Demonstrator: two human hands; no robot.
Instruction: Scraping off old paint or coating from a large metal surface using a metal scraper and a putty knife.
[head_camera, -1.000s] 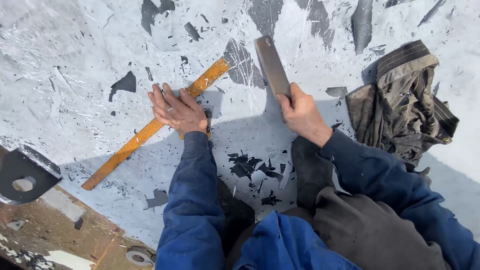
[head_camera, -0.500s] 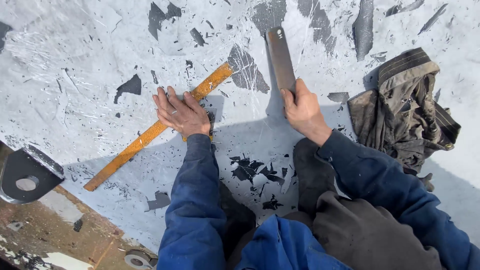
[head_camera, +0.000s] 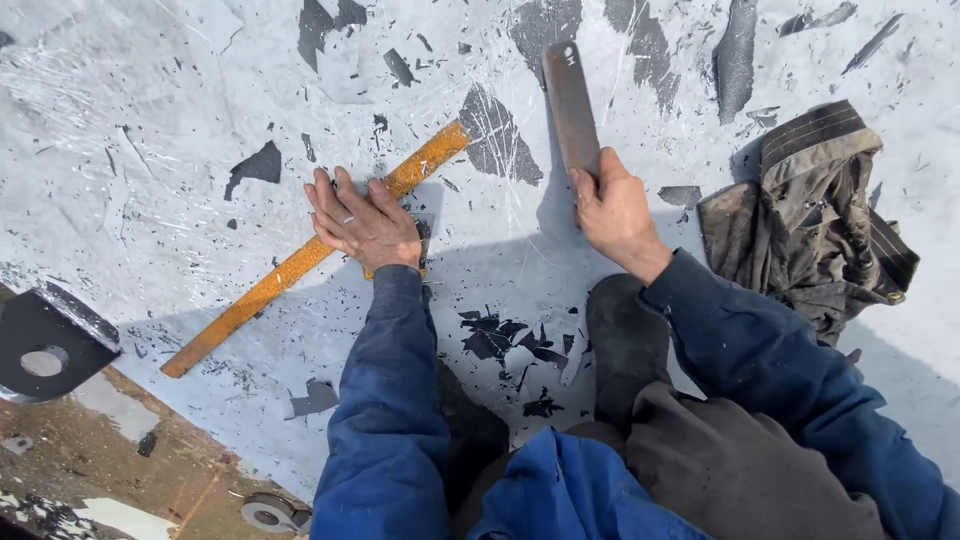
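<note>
- Left hand (head_camera: 362, 222) lies flat, fingers spread, palm down on the rusty bar (head_camera: 310, 252) near its middle, pressing it onto the grey painted surface (head_camera: 150, 130); it grips nothing.
- The bar runs on a diagonal from lower left of the frame up to centre top; its lower end stops just short of the surface's lower-left edge.
- Right hand (head_camera: 615, 215) is closed around the lower end of a flat dark blade (head_camera: 572, 105), which points up the frame toward the top centre and lies low against the paint.
- The blade's tip sits beside a bare dark patch (head_camera: 545, 20); more stripped patches dot the top edge of the frame.
- Between the two hands: open painted ground, scratched white, with another dark patch (head_camera: 497, 135) at the bar's upper end.
- Below the hands, loose black paint flakes (head_camera: 505, 340) lie in the shadow between the blue sleeves.
- Right of centre, a crumpled dirty cloth (head_camera: 810, 220) lies near the right hand, not touching it.
- Left half of the frame is wide, uncluttered paint.
- Lower left, the surface ends in a slanted edge; past it a dark metal bracket (head_camera: 45, 345) with a hole, and rusty brown ground.
</note>
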